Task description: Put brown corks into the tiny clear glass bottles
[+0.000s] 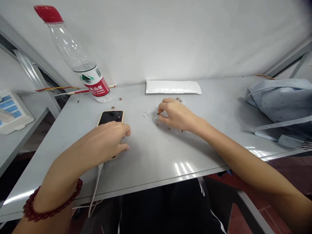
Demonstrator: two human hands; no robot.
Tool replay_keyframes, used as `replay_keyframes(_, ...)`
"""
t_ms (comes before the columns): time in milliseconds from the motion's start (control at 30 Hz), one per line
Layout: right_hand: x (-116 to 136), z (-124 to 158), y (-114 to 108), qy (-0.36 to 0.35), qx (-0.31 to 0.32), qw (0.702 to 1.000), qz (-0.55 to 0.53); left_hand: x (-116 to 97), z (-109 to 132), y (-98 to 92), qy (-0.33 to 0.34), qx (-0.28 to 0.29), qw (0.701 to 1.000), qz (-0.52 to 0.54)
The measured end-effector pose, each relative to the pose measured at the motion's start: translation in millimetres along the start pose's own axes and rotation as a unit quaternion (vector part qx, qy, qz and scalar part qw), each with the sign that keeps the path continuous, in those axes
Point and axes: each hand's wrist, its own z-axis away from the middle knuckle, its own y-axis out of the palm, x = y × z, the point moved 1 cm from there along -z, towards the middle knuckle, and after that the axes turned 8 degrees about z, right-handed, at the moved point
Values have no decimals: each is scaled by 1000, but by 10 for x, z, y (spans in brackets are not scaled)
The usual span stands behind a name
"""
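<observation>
**Right grip [177,115] pinching a brown crumb [159,113], left grip [104,139] spread over a black smartphone [110,117]**

Thumb and fingertips of the right grip pressed together on the crumb, directly above a crumpled clear plastic wrapper [162,114], near the middle of the grey counter [204,152]. Left grip loosely spread and curved, pinching nothing, resting across the phone's gold-edged lower half, with a dark red bead bracelet [52,203] around the wrist and a white cable [96,188] trailing over the counter's near edge.

Crumbs and plastic scraps all loose, none gathered into a pile: more brown crumbs [170,128] just beside the right grip, a small clear scrap [146,113] to its left, and stray crumbs [120,98] well apart, near the bottle.

Along the far edge, a Nongfu Spring water bottle [91,78] with a red cap, a paper-wrapped stick [85,91] behind it and a white padded envelope [173,87]. At the right edge, a light-blue cloth bag [280,104].
</observation>
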Motion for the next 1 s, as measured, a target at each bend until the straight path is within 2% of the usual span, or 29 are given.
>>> replay_keyframes(100,-41,-12,-15,25,10,999,20,52,20,-4,5,75,997,-29)
replay_keyframes(233,-63,-34,20,17,-3,1000,22,0,13,-3,-9,118,993,-21)
replay_keyframes(333,-39,-63,86,-33,-19,999,2,-23,22,7,-24,148,989,-16)
replay_keyframes(433,10,-107,170,-101,-21,995,-16,-64,25,0,-18,143,989,-15)
replay_keyframes(567,58,-175,283,-131,-6,991,6,-224,-24,-24,-9,109,994,-10)
replay_keyframes(700,60,-221,361,-141,-15,989,40,-424,-131,-62,-1,28,998,59)
replay_keyframes(833,29,-210,384,-142,-29,988,42,-520,-224,-78,20,-51,994,90)
replay_keyframes(900,27,-179,366,-137,-35,990,16,-538,-250,-68,29,-80,991,100)
replay_keyframes(1000,67,-116,311,-134,-73,985,-81,-558,-269,-42,26,-123,984,126)
